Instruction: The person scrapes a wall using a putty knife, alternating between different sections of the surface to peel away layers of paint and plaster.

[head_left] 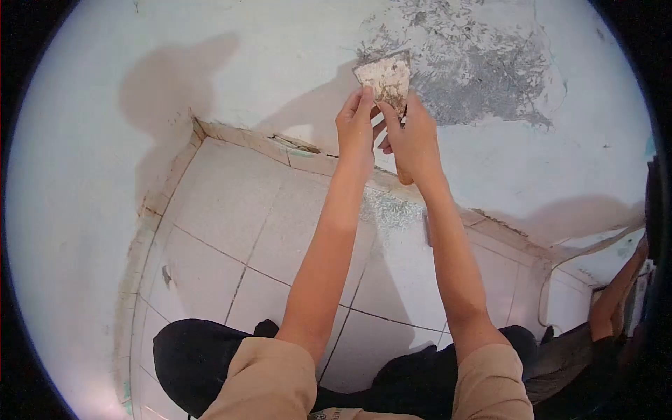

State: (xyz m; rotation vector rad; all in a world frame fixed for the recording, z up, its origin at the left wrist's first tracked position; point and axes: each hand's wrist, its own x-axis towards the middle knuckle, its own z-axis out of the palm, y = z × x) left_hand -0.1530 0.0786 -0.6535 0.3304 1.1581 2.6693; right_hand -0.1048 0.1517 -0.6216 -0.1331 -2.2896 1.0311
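Both of my hands are raised to the white wall [301, 42], holding a putty knife [387, 78] whose wide blade is smeared with pale, crusty residue. My right hand [414, 136] wraps round its handle, and the butt end pokes out below the palm. With thumb and fingers, my left hand [357, 129] pinches the lower left edge of the blade. The blade points up and overlaps the left border of a grey, scraped patch [483, 70], where the paint is off and rough marks show.
White debris [392, 210] is scattered on the tiled floor [217, 189] below my hands. A chipped tile skirting [308, 162] runs along the wall's foot and turns at the left corner. Another person's arm [616, 297] shows at the far right, near a cable [546, 287].
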